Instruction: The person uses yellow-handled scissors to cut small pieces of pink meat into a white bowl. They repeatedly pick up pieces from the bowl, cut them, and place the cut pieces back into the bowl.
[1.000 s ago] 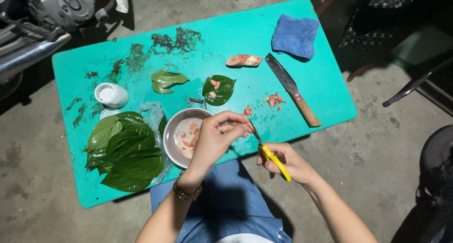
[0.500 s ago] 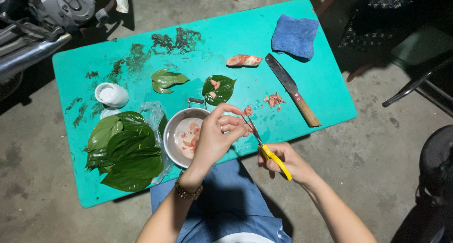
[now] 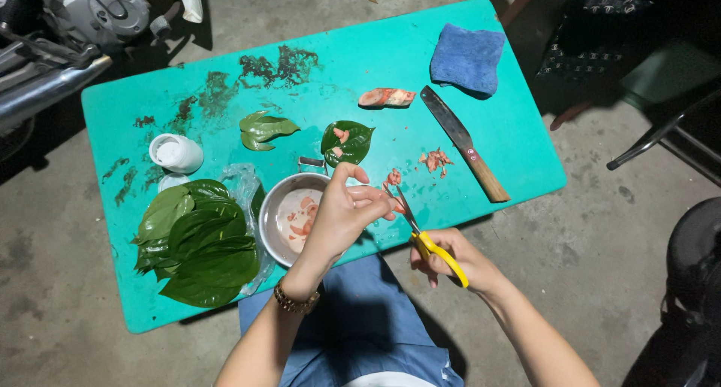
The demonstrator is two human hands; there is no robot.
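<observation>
My left hand [image 3: 342, 218] hovers over the metal bowl [image 3: 279, 207] and pinches a small reddish piece [image 3: 396, 204] at its fingertips. My right hand [image 3: 451, 258] grips yellow-handled scissors [image 3: 420, 233], whose blades point up at that piece. The bowl holds several pinkish bits. On the turquoise table [image 3: 390, 56] lie a green leaf with pink bits on it [image 3: 347, 141], a folded green leaf [image 3: 263, 128], loose pink scraps [image 3: 435, 160] and a larger reddish chunk [image 3: 386, 97].
A stack of large green leaves [image 3: 195, 240] on clear plastic lies left of the bowl. A small white pot [image 3: 176, 153] stands at the left. A wooden-handled knife [image 3: 462, 140] and a blue cloth [image 3: 467, 58] lie at the right. An engine [image 3: 82, 15] stands upper left.
My left hand's fingers have shifted slightly around the reddish piece. The scissors stay at almost the same spot.
</observation>
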